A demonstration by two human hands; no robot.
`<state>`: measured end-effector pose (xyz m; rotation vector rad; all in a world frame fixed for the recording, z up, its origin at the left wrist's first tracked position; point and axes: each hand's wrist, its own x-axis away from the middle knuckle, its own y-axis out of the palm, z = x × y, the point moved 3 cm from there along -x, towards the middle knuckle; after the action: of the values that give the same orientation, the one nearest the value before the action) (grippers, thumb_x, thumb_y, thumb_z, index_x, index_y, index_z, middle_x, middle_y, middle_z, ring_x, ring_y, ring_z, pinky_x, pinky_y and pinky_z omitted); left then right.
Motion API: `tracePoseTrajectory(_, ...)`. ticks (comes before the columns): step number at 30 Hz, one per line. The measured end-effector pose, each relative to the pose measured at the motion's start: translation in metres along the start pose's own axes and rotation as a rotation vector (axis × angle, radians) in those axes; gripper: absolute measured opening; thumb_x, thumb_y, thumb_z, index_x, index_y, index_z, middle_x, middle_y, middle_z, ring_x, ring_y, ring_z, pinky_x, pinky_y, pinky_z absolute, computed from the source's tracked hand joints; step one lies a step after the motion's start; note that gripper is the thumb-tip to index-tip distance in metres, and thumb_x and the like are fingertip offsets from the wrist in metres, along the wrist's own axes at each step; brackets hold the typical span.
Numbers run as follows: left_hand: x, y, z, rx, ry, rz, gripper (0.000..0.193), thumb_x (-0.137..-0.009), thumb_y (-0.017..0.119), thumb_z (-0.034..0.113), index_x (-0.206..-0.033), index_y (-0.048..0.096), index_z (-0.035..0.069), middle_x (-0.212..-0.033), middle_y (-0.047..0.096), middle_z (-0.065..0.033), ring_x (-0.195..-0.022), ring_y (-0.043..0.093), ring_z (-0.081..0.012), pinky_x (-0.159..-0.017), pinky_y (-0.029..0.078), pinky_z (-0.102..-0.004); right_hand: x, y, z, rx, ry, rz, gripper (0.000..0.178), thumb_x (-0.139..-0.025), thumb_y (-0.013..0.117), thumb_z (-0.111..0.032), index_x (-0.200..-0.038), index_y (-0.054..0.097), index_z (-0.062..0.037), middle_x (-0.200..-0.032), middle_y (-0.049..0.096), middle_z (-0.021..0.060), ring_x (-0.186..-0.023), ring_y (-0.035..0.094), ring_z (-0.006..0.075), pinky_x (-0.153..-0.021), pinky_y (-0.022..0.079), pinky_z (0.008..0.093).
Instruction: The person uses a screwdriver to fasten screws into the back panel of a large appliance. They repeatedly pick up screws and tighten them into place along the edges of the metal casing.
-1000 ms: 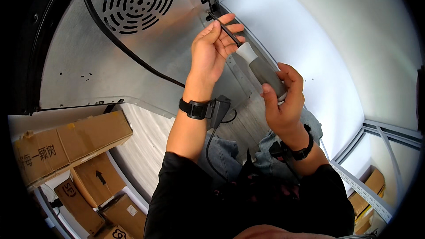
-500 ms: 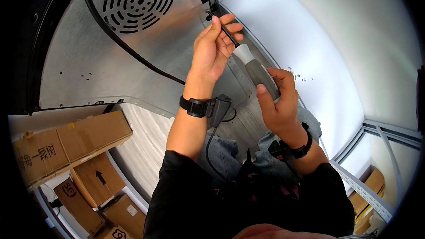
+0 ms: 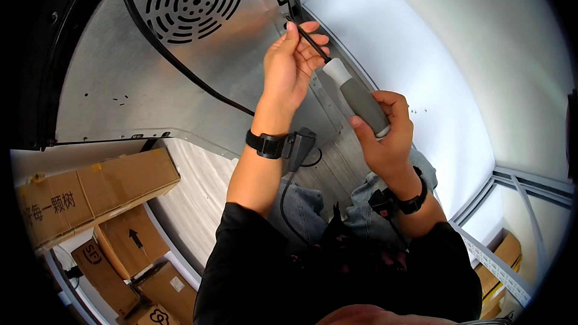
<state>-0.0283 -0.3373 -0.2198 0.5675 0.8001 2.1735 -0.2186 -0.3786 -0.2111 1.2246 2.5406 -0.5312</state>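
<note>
A screwdriver (image 3: pixel 362 103) with a grey handle, white collar and dark shaft slants up and left toward the edge of a bare metal panel (image 3: pixel 180 93). My right hand (image 3: pixel 388 135) is closed round the rear end of its handle, thumb on one side and fingers on the other. Near the tip, my left hand (image 3: pixel 288 69) pinches the shaft between thumb and index finger, the other fingers loosely curled. The tip meets the panel's edge just beyond my left fingertips; what it touches there is too small to make out.
A black cable (image 3: pixel 174 63) crosses the panel below round vent slots (image 3: pixel 196 1). Several tiny dark pieces lie on the white surface (image 3: pixel 445 84) at right. Cardboard boxes (image 3: pixel 102 186) stand at lower left. A wired black device (image 3: pixel 301 147) sits at my left wrist.
My right hand has shifted slightly right and sits farther back on the handle, so more of the grey grip shows. My left hand stays at the shaft. The view has moved slightly.
</note>
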Motion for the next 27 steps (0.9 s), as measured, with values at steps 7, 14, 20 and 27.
tracePoseTrajectory(7, 0.000, -0.008, 0.000, -0.041, 0.036, 0.013, 0.022, -0.096, 0.050, 0.020, -0.097, 0.059, 0.001, -0.083, 0.067, -0.0108, -0.068, 0.063, -0.0179, -0.064, 0.052, -0.0262, -0.001, -0.009, 0.009, 0.142, 0.178, -0.214, 0.038, -0.081, 0.070, -0.023, -0.106, 0.053, -0.0007, -0.065, 0.055, 0.0079, -0.055, 0.054, 0.0171, -0.052, 0.042, 0.0265)
tracePoseTrajectory(14, -0.003, -0.013, -0.003, -0.047, 0.020, 0.028, 0.021, -0.096, 0.051, 0.021, -0.097, 0.060, 0.002, -0.082, 0.067, -0.0098, -0.068, 0.063, -0.0148, -0.061, 0.050, -0.0248, -0.002, 0.001, -0.008, 0.112, -0.141, -0.006, 0.040, -0.076, 0.074, -0.013, -0.106, 0.053, 0.0035, -0.076, 0.061, 0.0123, -0.067, 0.064, 0.0237, -0.064, 0.051, 0.0293)
tracePoseTrajectory(20, 0.003, 0.004, 0.003, -0.045, 0.016, -0.033, 0.023, -0.096, 0.049, 0.022, -0.099, 0.060, 0.002, -0.083, 0.067, -0.0091, -0.069, 0.062, -0.0140, -0.061, 0.050, -0.0244, -0.006, -0.012, -0.004, 0.150, 0.063, -0.127, 0.040, -0.075, 0.077, -0.017, -0.102, 0.055, 0.0034, -0.077, 0.062, 0.0139, -0.064, 0.062, 0.0245, -0.059, 0.048, 0.0301)
tracePoseTrajectory(27, -0.002, -0.009, -0.001, -0.114, 0.044, 0.067, 0.021, -0.094, 0.056, 0.023, -0.093, 0.060, 0.003, -0.079, 0.066, -0.0100, -0.060, 0.057, -0.0101, -0.058, 0.049, -0.0212, -0.004, -0.005, -0.014, 0.164, -0.024, -0.110, 0.044, -0.076, 0.076, -0.017, -0.108, 0.052, 0.0029, -0.083, 0.061, 0.0160, -0.068, 0.060, 0.0247, -0.058, 0.047, 0.0311)
